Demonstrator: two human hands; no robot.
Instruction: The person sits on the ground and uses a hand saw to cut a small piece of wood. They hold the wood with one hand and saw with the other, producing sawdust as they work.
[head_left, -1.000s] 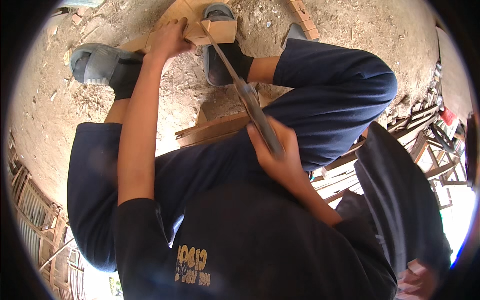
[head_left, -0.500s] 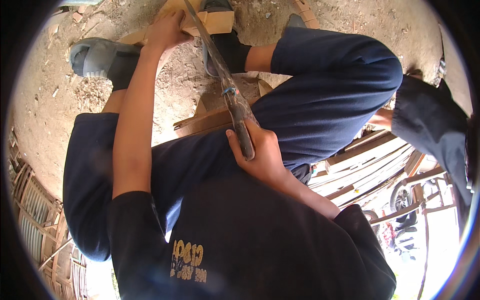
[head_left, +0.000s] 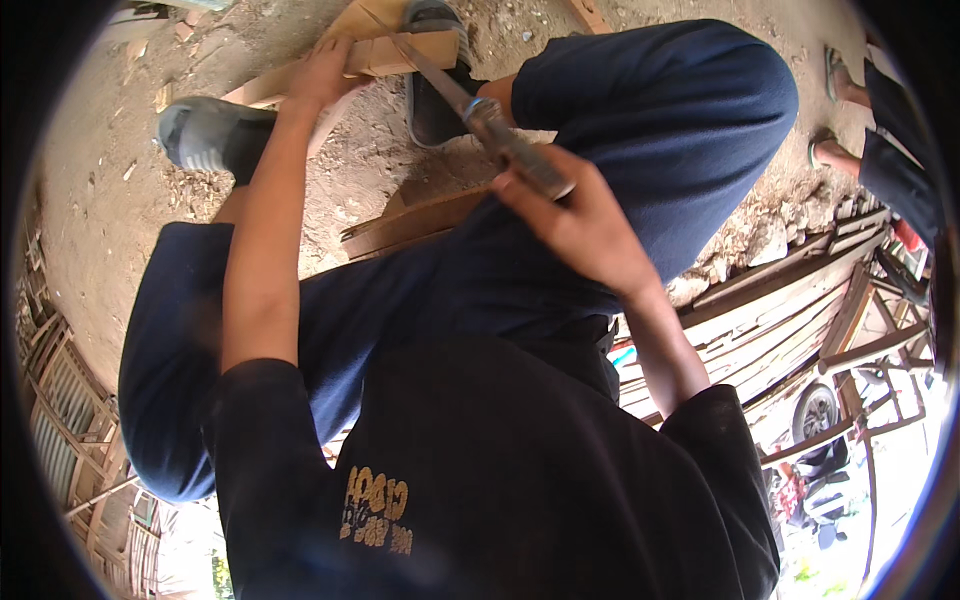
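In my right hand is the worn handle of a long tool with a narrow, tapering blade and a blue band where blade meets handle. The blade points forward and left, its far end crossing above a pale wooden piece. Whether it touches the wood I cannot tell. My left hand grips that wooden piece from its left side, the arm stretched forward. The wood lies between my feet, close by the right grey sandal; the left sandal is beside my left hand.
A wooden plank lies on the dirt ground in front of my lap. Stacked boards are at the right. Another person's legs stand at the far right. A motorcycle wheel shows at lower right, corrugated sheeting at lower left.
My right hand has moved right and forward, and the tool's handle with it. The wooden piece has shifted slightly, with my left hand still on it. More of the other person's legs shows.
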